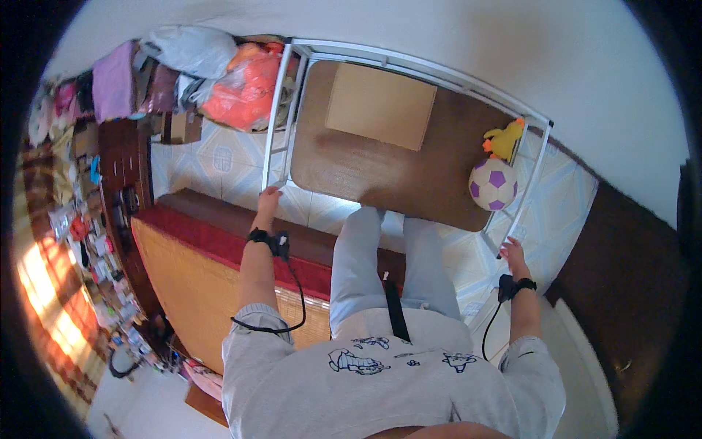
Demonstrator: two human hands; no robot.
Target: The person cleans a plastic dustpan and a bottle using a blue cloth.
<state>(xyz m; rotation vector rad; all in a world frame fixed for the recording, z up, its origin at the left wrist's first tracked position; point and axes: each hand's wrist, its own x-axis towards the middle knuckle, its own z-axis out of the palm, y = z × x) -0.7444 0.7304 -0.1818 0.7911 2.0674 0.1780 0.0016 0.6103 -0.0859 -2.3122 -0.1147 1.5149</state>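
Note:
A white metal frame (384,53) stands against the wall, around a brown board with rounded corners (378,181). My left hand (269,198) grips the near left end of the frame. On the other side, the fingers of my right hand (513,253) close on its near right end. A flat cardboard piece (381,104) lies on the far part of the board. Near the board's right edge sit a white ball with purple patches (493,185) and a yellow plush toy (505,140) with orange parts.
Left of my legs is a bed with a woven mat (208,274) and red side (230,241). Full plastic bags (247,90) stand beyond the frame's left side. A dark wooden cabinet (123,164) and cluttered items are farther left. A brown door (614,274) stands at right.

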